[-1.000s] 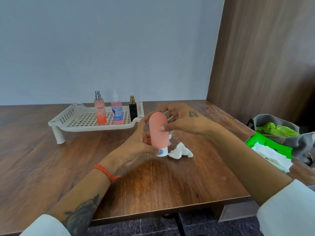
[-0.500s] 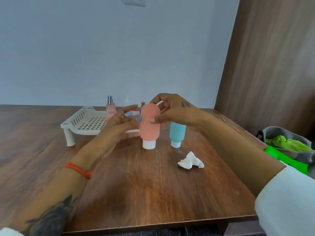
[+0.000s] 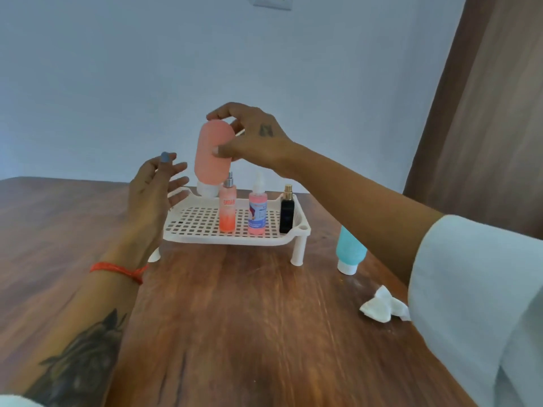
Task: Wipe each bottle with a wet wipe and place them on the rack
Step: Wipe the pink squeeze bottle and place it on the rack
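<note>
- Since the earlier frame: the salmon-pink soft squeeze bottle with a white cap [image 3: 212,154] has gone from the tabletop at centre frame up over the back-left part of the white slotted plastic rack on short legs [image 3: 202,227]. The left hand has let go of it.
- Right hand [image 3: 252,139] pinches the pink bottle near its rounded top, thumb on the near face and fingers over the crown. Judgement: a top grip keeps the wrist clear of the bottles already standing on the rack.
- Bottle is cap-down and slightly tilted. Cap sits at the rack's far rim; can't tell whether it touches yet.
- Left hand [image 3: 155,189], centre-left of frame, is spread and holds nothing, palm toward the bottle. Judgement: standing by to steady it.
- Already on the rack, in a row toward its right: orange-to-clear spray bottle with a silver nozzle [image 3: 227,210], pink spray bottle with a blue label [image 3: 258,212], small black perfume bottle with a gold cap [image 3: 286,212]. The open grid at left is probably why the pink one is going there.
- Teal squeeze bottle with a white cap [image 3: 349,254] stands cap-down on the brown wooden table [image 3: 235,318], right of the rack, partly behind the right forearm. Judgement: next in line.
- Crumpled white wet wipe [image 3: 382,308] lies at lower right, near the teal bottle, within reach for the next wipe.
</note>
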The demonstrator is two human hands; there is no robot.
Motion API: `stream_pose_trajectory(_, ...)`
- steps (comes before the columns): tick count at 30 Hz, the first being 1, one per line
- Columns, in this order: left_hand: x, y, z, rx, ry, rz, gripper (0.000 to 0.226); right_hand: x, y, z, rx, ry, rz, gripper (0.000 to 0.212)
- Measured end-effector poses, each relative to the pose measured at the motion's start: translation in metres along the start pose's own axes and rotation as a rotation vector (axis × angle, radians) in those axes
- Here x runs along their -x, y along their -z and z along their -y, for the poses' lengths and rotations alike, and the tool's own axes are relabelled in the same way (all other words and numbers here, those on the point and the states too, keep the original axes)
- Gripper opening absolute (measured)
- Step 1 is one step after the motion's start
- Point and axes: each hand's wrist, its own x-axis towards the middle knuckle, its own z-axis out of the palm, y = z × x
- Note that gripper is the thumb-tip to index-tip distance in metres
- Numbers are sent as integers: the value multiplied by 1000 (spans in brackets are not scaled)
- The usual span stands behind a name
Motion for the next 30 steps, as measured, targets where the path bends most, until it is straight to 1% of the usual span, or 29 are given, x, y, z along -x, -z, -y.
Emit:
stream_pose_trajectory(2, -3, 1, 3, 11, -1, -10, 37, -14, -12, -1, 123, 59, 21, 42)
stream_pose_trajectory(4, -5, 2, 7, 10, 14, -18, 37, -26, -22, -6, 221, 79, 51, 38)
stream_pose_trajectory(9, -10, 5, 22, -32, 80, 9, 27, -43, -43, -21, 320, 46, 169, 35)
stream_pose_trajectory(15, -14, 5, 29, -28, 139, 35, 31, -48, -59, -30, 366, 9, 281, 32)
stream_pose_trajectory(19, -13, 1, 31, -46, 146, 40, 40, -48, -64, -34, 409, -9, 341, 32)
stream_pose_trajectory(30, -14, 2, 34, -132, 168, 31, 42, -46, -68, -44, 397, -23, 349, 37)
